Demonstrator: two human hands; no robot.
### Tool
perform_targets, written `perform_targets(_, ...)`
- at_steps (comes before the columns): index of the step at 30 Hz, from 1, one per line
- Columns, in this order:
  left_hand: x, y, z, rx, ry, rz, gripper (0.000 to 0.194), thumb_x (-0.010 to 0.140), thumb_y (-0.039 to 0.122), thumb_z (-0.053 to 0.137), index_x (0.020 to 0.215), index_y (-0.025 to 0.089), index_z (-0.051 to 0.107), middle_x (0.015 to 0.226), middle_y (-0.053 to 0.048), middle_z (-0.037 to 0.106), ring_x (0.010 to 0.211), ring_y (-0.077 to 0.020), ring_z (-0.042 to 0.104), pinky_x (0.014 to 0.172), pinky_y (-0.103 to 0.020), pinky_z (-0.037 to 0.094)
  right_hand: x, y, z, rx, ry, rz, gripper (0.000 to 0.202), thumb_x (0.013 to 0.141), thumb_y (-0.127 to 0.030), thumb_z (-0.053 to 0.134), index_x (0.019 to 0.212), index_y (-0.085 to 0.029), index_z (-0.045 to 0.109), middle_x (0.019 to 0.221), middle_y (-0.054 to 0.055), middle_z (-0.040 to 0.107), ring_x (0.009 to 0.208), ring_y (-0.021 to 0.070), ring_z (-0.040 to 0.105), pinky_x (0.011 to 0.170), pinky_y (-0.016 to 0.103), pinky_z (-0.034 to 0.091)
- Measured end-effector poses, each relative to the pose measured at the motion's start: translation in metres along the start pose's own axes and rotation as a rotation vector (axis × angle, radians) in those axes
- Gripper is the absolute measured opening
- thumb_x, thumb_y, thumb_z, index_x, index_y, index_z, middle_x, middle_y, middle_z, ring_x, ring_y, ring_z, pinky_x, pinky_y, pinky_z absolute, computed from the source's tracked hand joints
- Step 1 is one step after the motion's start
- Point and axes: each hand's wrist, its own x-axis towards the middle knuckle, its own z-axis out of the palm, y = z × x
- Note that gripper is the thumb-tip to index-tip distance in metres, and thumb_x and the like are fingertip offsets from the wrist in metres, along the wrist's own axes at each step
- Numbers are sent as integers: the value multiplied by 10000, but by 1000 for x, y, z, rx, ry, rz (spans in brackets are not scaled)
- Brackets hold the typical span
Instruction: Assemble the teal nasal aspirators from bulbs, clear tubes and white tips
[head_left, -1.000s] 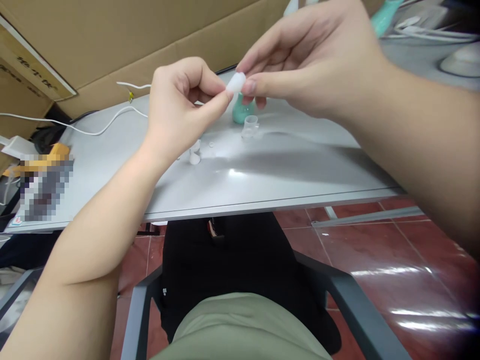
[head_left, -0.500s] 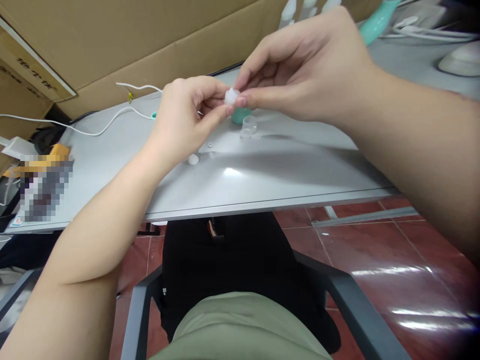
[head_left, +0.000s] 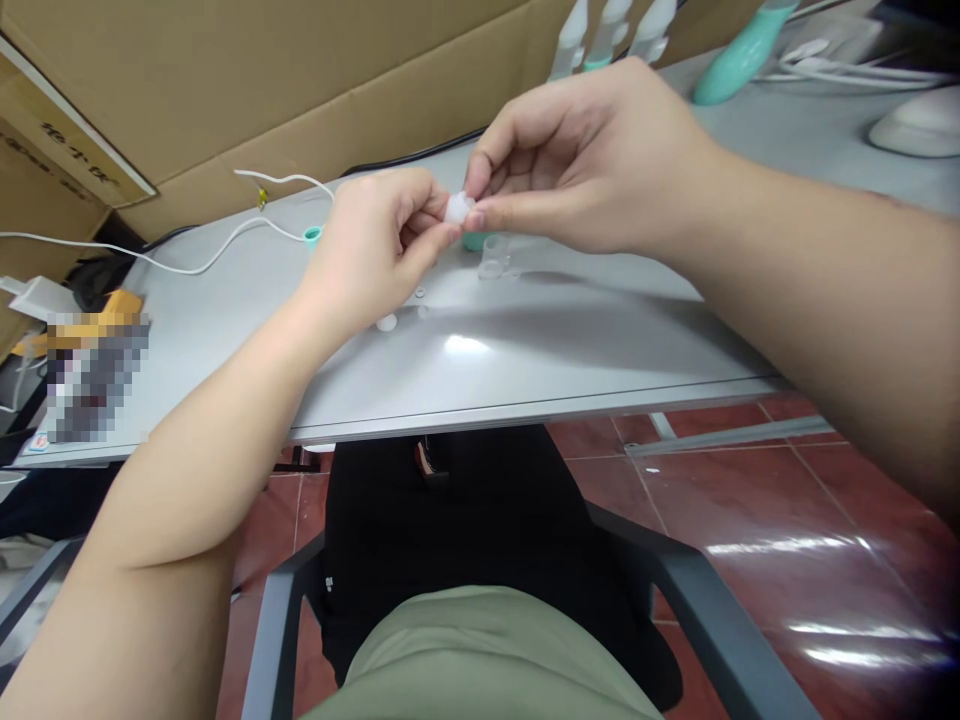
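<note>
A small white translucent plastic piece [head_left: 458, 208] is pinched between both hands above the grey table. My left hand [head_left: 386, 225] closes thumb and fingers on its left side. From the right, my right hand [head_left: 570, 160] grips it with thumb and forefinger. Its exact kind cannot be made out, as fingertips cover part of it. Just below and behind the fingers stands a teal part [head_left: 474, 242], mostly hidden. Beside that is a clear plastic cup-like piece [head_left: 493, 258]. A small white disc [head_left: 386, 322] and a tiny ring [head_left: 420, 293] lie nearer the table edge.
Several white-tipped clear bottles [head_left: 611, 30] stand at the back against the cardboard [head_left: 337, 80]. A teal curved handle-like object [head_left: 742, 60] lies at the back right, near a white rounded object [head_left: 919, 122]. A white cable [head_left: 202, 262] crosses the left side, near a teal ring [head_left: 312, 236].
Both hands have shifted slightly, still pinching the white piece together. My right hand sits a little lower and further left, so more of the bottles at the back shows.
</note>
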Motion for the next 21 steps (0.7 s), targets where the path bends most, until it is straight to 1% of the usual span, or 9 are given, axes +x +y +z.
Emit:
perform_targets(4, 0, 1, -3, 6, -18, -38, 321, 993, 540, 919, 847, 351, 703, 825, -38, 875, 750, -295, 812, 682, -477, 623, 0, 6, 4, 80, 48, -154, 523, 783, -535, 1298, 1000, -203, 957, 938, 10, 884, 828, 117, 776, 779, 271, 631)
perform_targets(6, 0, 5, -3, -13, -1, -43, 326, 1027, 529, 908, 859, 341, 701, 843, -34, 877, 745, -280, 814, 671, -454, 624, -2, 7, 4, 35, 77, -200, 439, 862, -496, 1264, 1069, -204, 1010, 993, 25, 937, 888, 139, 815, 831, 288, 657)
perform_targets(8, 1, 10, -4, -30, -5, -76, 338, 1055, 502, 895, 854, 330, 685, 833, -27, 861, 744, -266, 820, 671, -428, 620, -4, 5, 2, -48, 91, -199, 207, 982, -349, 1150, 1109, -224, 1044, 1055, 24, 975, 950, 151, 856, 877, 296, 678)
perform_targets(9, 1, 13, -5, -34, -19, -103, 341, 1065, 482, 893, 853, 324, 678, 824, -23, 851, 747, -260, 826, 679, -417, 621, -5, 3, 1, -84, 88, -185, 121, 1015, -286, 1085, 1121, -239, 1050, 1083, 13, 984, 976, 146, 867, 901, 292, 685)
perform_targets(10, 1, 16, -5, -38, -35, -129, 342, 1075, 462, 893, 854, 318, 674, 815, -20, 842, 749, -255, 832, 688, -411, 624, -6, 1, 0, -109, 86, -177, 93, 1023, -262, 1043, 1115, -256, 1051, 1088, -1, 986, 981, 136, 871, 903, 283, 684)
perform_targets(12, 3, 18, -6, -48, -49, -158, 347, 1093, 445, 892, 861, 311, 672, 794, -12, 824, 740, -245, 828, 696, -408, 628, -6, -3, -1, -150, 96, -148, 65, 1033, -313, 1010, 1082, -289, 1045, 1066, -18, 977, 965, 115, 855, 896, 267, 671)
perform_targets(15, 5, 15, -4, -85, -50, -151, 371, 1107, 489, 914, 873, 319, 681, 768, 4, 806, 713, -227, 795, 679, -424, 630, -5, -9, 2, -169, 124, -93, 78, 991, -398, 1009, 1011, -324, 1025, 1016, -21, 949, 923, 101, 817, 866, 268, 644)
perform_targets(18, 8, 9, -2, -139, -71, -135, 372, 1062, 508, 970, 881, 342, 690, 811, 7, 839, 685, -211, 760, 641, -440, 627, -3, -12, 6, -154, 141, -54, 62, 923, -375, 1006, 961, -327, 997, 999, -11, 919, 923, 107, 787, 871, 286, 631)
perform_targets(21, 7, 8, -1, -159, -88, -160, 357, 1063, 525, 968, 905, 330, 714, 856, -14, 860, 683, -214, 752, 651, -449, 638, -2, -11, 7, -151, 114, -21, 34, 923, -322, 984, 949, -316, 963, 985, -19, 879, 918, 98, 764, 867, 280, 615)
